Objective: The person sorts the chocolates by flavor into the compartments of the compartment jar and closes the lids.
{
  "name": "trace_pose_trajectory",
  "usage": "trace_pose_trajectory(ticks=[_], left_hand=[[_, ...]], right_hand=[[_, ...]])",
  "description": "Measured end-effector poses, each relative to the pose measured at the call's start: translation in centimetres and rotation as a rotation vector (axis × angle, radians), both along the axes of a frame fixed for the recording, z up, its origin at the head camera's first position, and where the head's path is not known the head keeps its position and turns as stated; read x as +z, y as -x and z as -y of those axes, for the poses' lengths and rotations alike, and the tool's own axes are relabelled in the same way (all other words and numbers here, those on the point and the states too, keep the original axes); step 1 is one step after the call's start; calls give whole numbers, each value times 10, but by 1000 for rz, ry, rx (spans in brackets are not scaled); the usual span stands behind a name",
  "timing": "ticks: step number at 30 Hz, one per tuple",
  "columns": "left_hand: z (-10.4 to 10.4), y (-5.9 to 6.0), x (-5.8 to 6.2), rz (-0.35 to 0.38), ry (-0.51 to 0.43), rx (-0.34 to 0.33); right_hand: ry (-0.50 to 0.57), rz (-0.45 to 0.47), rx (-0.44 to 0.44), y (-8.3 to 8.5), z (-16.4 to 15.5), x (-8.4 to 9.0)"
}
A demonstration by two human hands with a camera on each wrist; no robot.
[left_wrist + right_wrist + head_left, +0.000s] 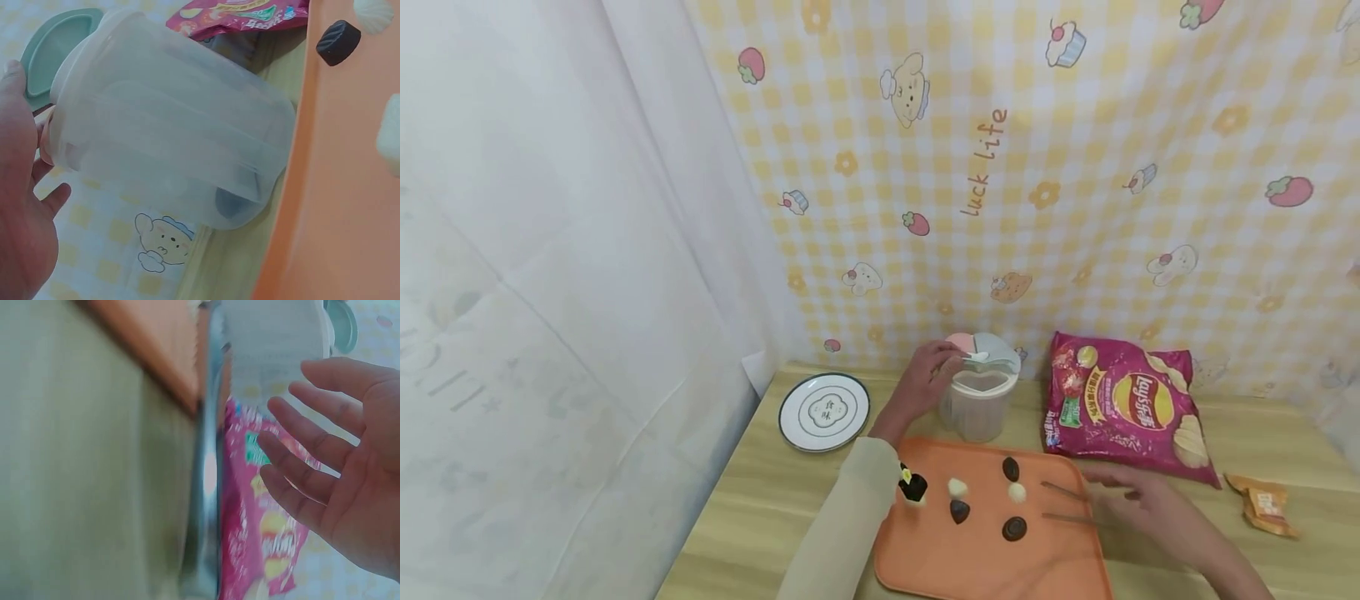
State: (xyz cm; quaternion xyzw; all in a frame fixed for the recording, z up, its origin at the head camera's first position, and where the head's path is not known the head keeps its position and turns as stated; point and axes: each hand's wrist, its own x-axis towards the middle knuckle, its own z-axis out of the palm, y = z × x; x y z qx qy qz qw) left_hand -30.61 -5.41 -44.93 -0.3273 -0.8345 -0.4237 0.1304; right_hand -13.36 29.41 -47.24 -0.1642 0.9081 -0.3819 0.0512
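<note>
Located clear canister point(981, 417) upright just beyond the far rim of orange tray point(955, 567), with dark shape point(234, 200) visible low through its wall. Observed left hand point(925, 379) at the lid point(1009, 379), with thumb against green section point(59, 53) and other fingers about pink section point(961, 341); cannot tell whether pinching or merely touching. Observed right hand point(1150, 500) with fingers spread apart, holding nothing, near metal tongs point(209, 462); no finger contact seen. For the lid work, judged best: handle one section at a time, apply force close to the rim, and avoid sideways pulling, for fear of tipping a probably light vessel. Consider bracing the canister with the free right hand, passing clear of the tongs so as not to drag them across the tray. Noted on the tray a loose scatter of small dark pieces point(1014, 528) and pale pieces point(1017, 492), plus black piece with yellow flower point(913, 487) close to left sleeve point(850, 508); mind that cuff. Recorded on wood-grain table point(737, 533): white plate point(801, 429) to the left, purple chip bag point(1127, 408) and small orange packet point(1266, 506) to the right. Behind, yellow checked cloth point(865, 125) with cartoon prints; at far left, white sheeting point(550, 250).
</note>
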Motion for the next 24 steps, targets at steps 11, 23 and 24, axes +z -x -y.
trace_pose_trajectory(ticks=[11,23,24], left_hand=[[0,7,5,1,-17,-30],[-5,7,5,114,-97,14],[-5,6,6,124,-98,24]], right_hand=[[-167,-92,59,-26,-39,-28],[-204,-168,18,-27,-44,-39],[-199,-189,19,-27,-45,-41]])
